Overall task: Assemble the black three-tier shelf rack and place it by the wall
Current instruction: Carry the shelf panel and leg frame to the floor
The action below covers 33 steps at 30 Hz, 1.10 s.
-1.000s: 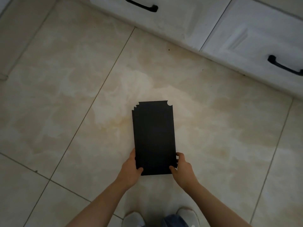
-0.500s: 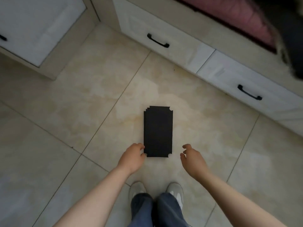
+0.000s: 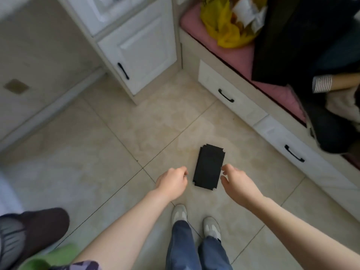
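1. The stack of black shelf panels lay flat on the floor tiles. Its corners were notched, and the sheets sat slightly offset at the far left corner.
2. My left hand hung just left of the stack with its fingers loosely curled, holding nothing and apart from the panels.
3. My right hand hung just right of the stack, fingers relaxed and a little spread, also empty. Its fingertips crossed the stack's right edge in view, but I could not tell whether they touched it.
4. I judged the task barely begun. The panels were loose and unjoined, and no posts or connectors were in sight.
5. I judged the next move called for finding those uprights, then lifting one thin sheet off the stack. A flat sheet on smooth tile would need a fingertip worked under an edge or a notch.
6. The tiles were pale, glossy beige with thin grout lines. My light shoes stood on the near side of the stack.
7. Beyond the stack stood a white cabinet door with a black handle.
8. To the stack's right ran white drawers under a pink cushion, which carried a yellow bag.
9. Far to the stack's left rose a plain wall. A dark slipper lay well apart on the near left.
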Each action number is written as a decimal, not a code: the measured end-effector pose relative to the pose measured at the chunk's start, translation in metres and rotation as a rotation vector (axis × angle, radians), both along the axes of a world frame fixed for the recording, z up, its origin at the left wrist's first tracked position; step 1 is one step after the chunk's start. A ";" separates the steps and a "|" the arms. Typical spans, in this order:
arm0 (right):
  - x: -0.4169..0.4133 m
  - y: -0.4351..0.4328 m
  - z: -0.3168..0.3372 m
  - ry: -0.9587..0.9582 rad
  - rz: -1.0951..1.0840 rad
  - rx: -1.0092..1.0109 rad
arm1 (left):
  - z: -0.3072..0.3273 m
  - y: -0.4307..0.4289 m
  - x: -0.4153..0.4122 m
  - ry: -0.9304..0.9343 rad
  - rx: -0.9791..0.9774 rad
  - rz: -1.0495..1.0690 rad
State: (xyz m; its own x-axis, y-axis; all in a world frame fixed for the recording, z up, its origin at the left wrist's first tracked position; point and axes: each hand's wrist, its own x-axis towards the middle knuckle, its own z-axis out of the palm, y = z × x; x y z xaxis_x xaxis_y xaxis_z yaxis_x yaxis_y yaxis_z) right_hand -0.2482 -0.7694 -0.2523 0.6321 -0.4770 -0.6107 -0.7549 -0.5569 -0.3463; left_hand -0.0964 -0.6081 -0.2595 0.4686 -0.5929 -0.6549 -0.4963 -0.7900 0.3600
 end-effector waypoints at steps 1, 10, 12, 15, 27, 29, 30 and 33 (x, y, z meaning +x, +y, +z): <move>0.002 0.005 0.017 -0.020 0.031 -0.009 | 0.018 0.007 -0.001 -0.019 -0.007 0.024; 0.011 0.066 0.153 -0.160 0.381 -0.061 | 0.174 0.102 -0.046 -0.244 -0.061 0.303; 0.013 0.085 0.175 -0.197 0.462 -0.076 | 0.199 0.130 -0.064 -0.270 -0.079 0.383; 0.020 0.116 0.204 -0.268 0.592 -0.092 | 0.230 0.174 -0.092 -0.316 -0.118 0.549; 0.093 0.258 0.294 -0.413 0.976 -0.082 | 0.302 0.324 -0.120 -0.583 -0.136 1.172; 0.107 0.277 0.296 -0.431 1.014 -0.090 | 0.309 0.340 -0.113 -0.599 -0.155 1.220; 0.117 0.289 0.300 -0.439 1.023 -0.091 | 0.312 0.351 -0.107 -0.612 -0.166 1.249; 0.147 0.325 0.313 -0.466 1.029 -0.075 | 0.319 0.380 -0.087 -0.621 -0.193 1.310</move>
State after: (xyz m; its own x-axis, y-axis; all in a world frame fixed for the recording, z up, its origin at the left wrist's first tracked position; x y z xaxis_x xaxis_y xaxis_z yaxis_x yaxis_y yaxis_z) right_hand -0.1014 -0.4442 0.0603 0.9037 0.3762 -0.2045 0.2685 -0.8699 -0.4137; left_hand -0.1832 -0.2279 0.0599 0.9016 0.4176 -0.1125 0.4130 -0.7539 0.5109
